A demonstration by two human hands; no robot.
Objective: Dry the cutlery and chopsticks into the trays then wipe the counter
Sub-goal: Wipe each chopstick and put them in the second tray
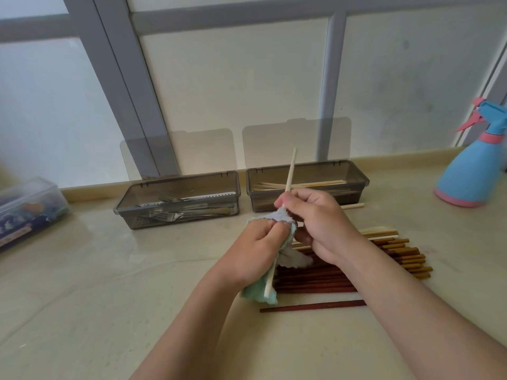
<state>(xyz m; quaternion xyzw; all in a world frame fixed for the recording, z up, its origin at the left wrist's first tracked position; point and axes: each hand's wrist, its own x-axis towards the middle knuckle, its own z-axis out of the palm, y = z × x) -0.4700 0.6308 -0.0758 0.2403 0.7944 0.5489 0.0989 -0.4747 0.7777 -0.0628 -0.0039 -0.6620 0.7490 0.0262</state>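
My left hand (253, 249) grips a green and grey cloth (260, 293) wrapped around a pale wooden chopstick (290, 171). My right hand (321, 226) pinches the same chopstick just above the cloth; the stick stands nearly upright, its lower end poking out below the cloth. A pile of dark red and brown chopsticks (384, 259) lies on the counter under my right wrist. One red chopstick (312, 306) lies apart in front. The left smoky tray (124, 208) holds forks and other cutlery. The right tray (362, 179) holds several pale chopsticks.
A blue and pink spray bottle (472, 171) stands at the far right of the beige counter (96, 283). A clear lidded box (27, 209) sits at the left edge. Both tray lids stand open against the wall. One pale chopstick (354, 205) lies beside the right tray.
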